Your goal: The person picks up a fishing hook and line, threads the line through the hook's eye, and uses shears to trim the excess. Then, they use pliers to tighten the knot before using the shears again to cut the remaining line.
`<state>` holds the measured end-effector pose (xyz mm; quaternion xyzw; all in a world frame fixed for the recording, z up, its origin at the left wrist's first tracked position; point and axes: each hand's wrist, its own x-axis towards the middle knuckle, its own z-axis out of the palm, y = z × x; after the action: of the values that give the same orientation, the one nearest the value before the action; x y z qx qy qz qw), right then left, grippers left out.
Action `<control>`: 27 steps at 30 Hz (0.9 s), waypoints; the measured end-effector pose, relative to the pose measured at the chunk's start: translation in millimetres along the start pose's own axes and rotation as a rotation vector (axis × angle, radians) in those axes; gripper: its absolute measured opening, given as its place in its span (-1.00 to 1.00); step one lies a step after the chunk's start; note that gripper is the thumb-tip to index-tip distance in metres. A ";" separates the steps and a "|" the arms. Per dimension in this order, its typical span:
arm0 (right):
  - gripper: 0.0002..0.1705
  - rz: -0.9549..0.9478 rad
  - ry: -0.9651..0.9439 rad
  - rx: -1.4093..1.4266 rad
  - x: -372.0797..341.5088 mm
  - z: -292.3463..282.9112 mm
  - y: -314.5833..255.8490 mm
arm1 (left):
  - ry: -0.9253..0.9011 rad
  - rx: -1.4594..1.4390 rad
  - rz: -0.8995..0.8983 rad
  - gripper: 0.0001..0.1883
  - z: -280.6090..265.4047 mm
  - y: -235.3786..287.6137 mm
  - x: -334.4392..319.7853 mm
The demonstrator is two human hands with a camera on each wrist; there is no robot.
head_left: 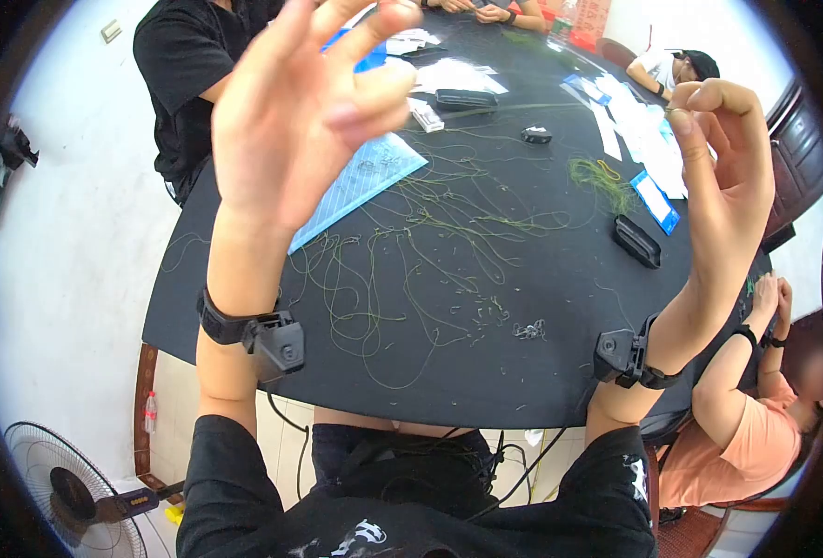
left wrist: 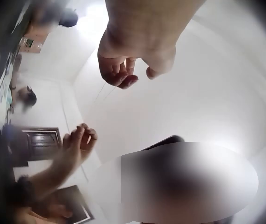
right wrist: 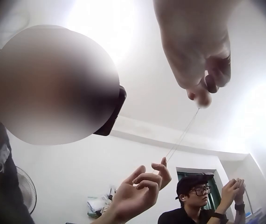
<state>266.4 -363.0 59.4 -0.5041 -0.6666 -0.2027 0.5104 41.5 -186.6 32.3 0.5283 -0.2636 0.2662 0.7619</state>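
Both hands are raised above the dark table (head_left: 560, 391). My right hand (head_left: 728, 158) pinches the end of a thin fishing line (right wrist: 184, 132) between thumb and index finger. In the right wrist view two close strands of it slant down to my left hand (right wrist: 140, 193), whose fingers are bent, one of them catching the line. The head view shows my left hand (head_left: 304, 121) blurred, palm facing me and thumb apart. Short strands leave its curled fingertips in the left wrist view. Below lie tangled greenish lines (head_left: 411, 242) and a small heap of metal pieces (head_left: 529, 330).
A blue gridded mat (head_left: 365, 186) lies beyond my left forearm. Black cases (head_left: 636, 242), a green line bundle (head_left: 607, 181), a blue-edged card (head_left: 655, 202) and white papers (head_left: 630, 121) are spread about. Other people sit around the table. A fan (head_left: 72, 493) stands at left.
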 end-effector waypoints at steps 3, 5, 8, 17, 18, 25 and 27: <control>-0.84 0.061 -0.056 -0.011 -0.8 1.1 -4.0 | 0.146 -0.388 0.026 -0.49 -0.2 1.9 -1.5; -0.83 0.068 -0.077 0.005 -0.5 3.6 -4.3 | 0.234 -0.596 0.070 -0.51 -0.4 -1.1 -2.9; -0.79 0.039 -0.081 0.072 0.1 11.3 3.2 | 0.044 -0.504 0.044 -0.65 -9.8 -4.4 -1.7; -0.82 0.181 -0.214 0.192 -0.5 19.6 -24.8 | -0.294 1.159 -0.777 -0.69 50.6 -0.3 -12.5; -0.82 0.172 -0.250 0.207 -0.3 18.7 -27.7 | -0.196 1.253 -0.574 -0.60 38.3 -7.6 -18.6; -0.81 0.190 -0.140 0.191 -5.1 47.1 -13.6 | -0.018 0.146 -0.052 -0.29 10.9 -30.0 4.7; -0.82 0.179 -0.141 0.110 -4.0 46.4 -18.5 | 0.208 0.016 -0.126 -0.41 20.0 -33.1 0.1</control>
<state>228.0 -336.0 42.0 -0.5457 -0.6635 -0.0835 0.5050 61.9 -215.4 16.4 0.5193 -0.1472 0.2734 0.7962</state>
